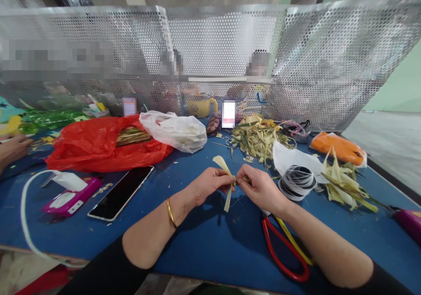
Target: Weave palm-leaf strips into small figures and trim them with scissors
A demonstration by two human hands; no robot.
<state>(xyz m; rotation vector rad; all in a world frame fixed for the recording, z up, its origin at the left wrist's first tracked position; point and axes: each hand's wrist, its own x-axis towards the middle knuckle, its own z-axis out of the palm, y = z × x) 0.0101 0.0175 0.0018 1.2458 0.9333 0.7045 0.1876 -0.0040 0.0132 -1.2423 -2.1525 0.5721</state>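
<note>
My left hand (213, 183) pinches a pale, dry leaf strip (222, 165) whose two ends stick out above and below the fingers. Close against it on the right, my right hand (255, 181) is closed at the strip's middle, its fingertips on something small that I cannot make out. A thin, clear thread hangs in a loop under the hands. Beside my right wrist lies a spool of white thread (297, 182). Red-handled scissors (285, 251) rest under my right forearm, with a yellow strip (296, 242) alongside.
On the blue table (197, 246) lie a black phone (121, 194), a purple power strip (70, 198), a red bag (95, 145), a white bag (177, 130), a leaf pile (259, 139) and more leaves (345, 183). A perforated metal screen (223, 40) stands behind. Another person's hand (15, 150) is far left.
</note>
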